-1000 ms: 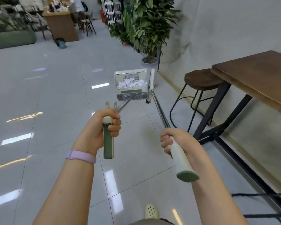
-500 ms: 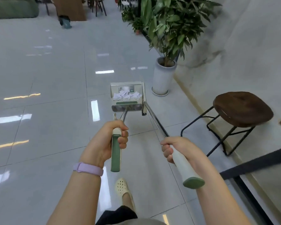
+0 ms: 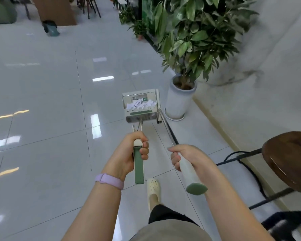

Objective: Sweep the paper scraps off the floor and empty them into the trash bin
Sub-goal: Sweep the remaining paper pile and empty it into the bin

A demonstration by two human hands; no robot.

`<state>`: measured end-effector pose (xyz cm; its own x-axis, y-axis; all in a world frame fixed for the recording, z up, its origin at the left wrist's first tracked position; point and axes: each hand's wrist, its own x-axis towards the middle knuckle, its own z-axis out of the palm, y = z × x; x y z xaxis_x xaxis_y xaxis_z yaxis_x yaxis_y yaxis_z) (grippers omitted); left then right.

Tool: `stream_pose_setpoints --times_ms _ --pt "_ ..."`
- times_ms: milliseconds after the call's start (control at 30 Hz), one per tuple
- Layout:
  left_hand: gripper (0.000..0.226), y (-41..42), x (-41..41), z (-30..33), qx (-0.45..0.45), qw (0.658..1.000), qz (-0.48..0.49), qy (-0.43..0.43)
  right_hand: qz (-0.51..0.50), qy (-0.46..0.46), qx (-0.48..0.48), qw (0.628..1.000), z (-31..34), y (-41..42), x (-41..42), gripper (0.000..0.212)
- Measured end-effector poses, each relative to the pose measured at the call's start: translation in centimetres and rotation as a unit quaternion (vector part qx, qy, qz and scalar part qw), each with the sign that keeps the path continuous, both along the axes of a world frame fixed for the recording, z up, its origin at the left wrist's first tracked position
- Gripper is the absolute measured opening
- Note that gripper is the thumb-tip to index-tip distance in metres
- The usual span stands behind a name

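Note:
My left hand (image 3: 129,153) grips the green handle (image 3: 139,168) of a long-handled white dustpan (image 3: 139,116), carried just above the floor ahead of me. White paper scraps (image 3: 140,104) lie piled inside the pan. My right hand (image 3: 189,158) grips the white handle (image 3: 189,173) of a broom whose metal pole (image 3: 167,129) runs forward to its head (image 3: 158,105), held edge-on against the pan's right side. A small dark green bin (image 3: 50,29) stands far off at the upper left.
A large potted plant in a white pot (image 3: 180,100) stands right of the dustpan by the wall. A dark wooden stool (image 3: 288,159) is close on my right. My foot in a cream shoe (image 3: 153,190) steps forward. Glossy tiled floor spreads to the left.
I have walked forward: the table passed out of view, the stool slid to my right, and the potted plant came closer. Both hands keep their grips.

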<state>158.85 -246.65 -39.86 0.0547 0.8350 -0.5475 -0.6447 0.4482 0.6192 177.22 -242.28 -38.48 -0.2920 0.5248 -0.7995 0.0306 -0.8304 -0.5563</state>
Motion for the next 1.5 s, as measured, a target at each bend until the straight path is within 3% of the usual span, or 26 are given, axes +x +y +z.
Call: stream_pose_setpoints --times_ms 200,367,633,867,967,1133,1400,1500 --pt "0.021 14.7 -9.9 -3.5 -0.019 0.997 0.043 -0.064 0.059 -0.059 0.024 0.996 -3.2 16.3 -10.6 0.02" --pt "0.02 26.1 -19.5 -3.0 -0.037 0.991 0.104 -0.077 0.076 -0.013 -0.041 0.996 -2.7 33.7 -20.1 0.028" --pt "0.021 41.1 -35.1 -2.4 -0.041 0.988 0.147 -0.009 0.177 -0.009 -0.066 0.982 -3.0 51.3 -36.4 0.026" --pt "0.017 60.2 -54.5 -3.8 -0.06 0.982 0.176 0.037 0.222 -0.007 -0.084 0.971 -3.4 66.9 -52.5 0.034" --pt "0.014 69.1 -62.1 -2.5 -0.046 0.981 0.185 0.03 0.247 -0.008 -0.048 0.968 -3.1 73.4 -58.5 0.034" --pt "0.017 81.4 -70.9 -1.5 -0.047 0.986 0.148 0.059 0.212 0.026 -0.014 0.977 -2.9 84.8 -67.0 0.029" --pt "0.02 104.3 -85.5 -2.3 -0.058 0.986 0.142 0.065 0.185 0.042 -0.047 0.981 -5.3 109.5 -83.0 0.026" --pt "0.02 112.4 -91.4 -1.8 -0.086 0.984 0.14 0.074 0.174 0.045 -0.104 0.978 -4.3 119.6 -88.8 0.026"
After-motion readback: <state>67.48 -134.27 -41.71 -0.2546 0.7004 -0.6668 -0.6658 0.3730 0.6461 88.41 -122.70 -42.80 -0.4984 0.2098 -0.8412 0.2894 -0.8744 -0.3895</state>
